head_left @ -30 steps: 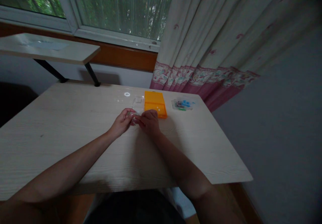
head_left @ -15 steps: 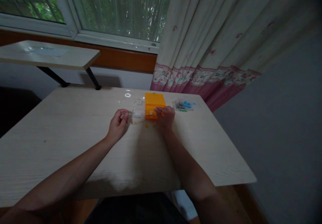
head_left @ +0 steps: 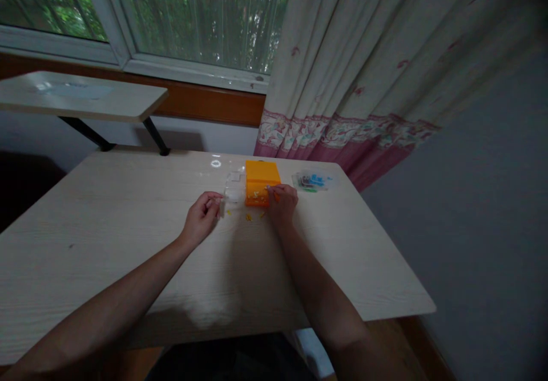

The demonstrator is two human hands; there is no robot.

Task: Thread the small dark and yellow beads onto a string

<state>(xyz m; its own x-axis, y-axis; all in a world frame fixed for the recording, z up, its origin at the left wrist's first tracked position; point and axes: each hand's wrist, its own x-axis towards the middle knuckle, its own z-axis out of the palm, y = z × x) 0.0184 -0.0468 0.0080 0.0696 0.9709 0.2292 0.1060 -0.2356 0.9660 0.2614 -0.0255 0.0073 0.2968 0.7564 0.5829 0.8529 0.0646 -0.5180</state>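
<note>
An open orange box [head_left: 262, 171] stands near the far side of the table, with several small pale pieces [head_left: 256, 194] in its front part. My right hand [head_left: 283, 203] reaches over the box's right front side, its thumb and fingers pinched; whatever they hold is too small to name. To the left of the box lies a clear plastic case [head_left: 234, 190]. My left hand [head_left: 202, 214] is beside that case, fingers curled and tips together, and I cannot make out what is in them. Several small yellow bits [head_left: 249, 217] lie on the table just in front of the box.
A clear tray [head_left: 302, 181] with blue, green and dark small pieces sits right of the box. At the back left a raised shelf [head_left: 85, 93] stands on black legs. A curtain [head_left: 342, 130] hangs behind the table [head_left: 128, 232], below the window.
My left hand's fingers have shifted slightly, and the clear thing seen at their tips before is less plain now. My right hand stays at the box. The view has tilted a little.
</note>
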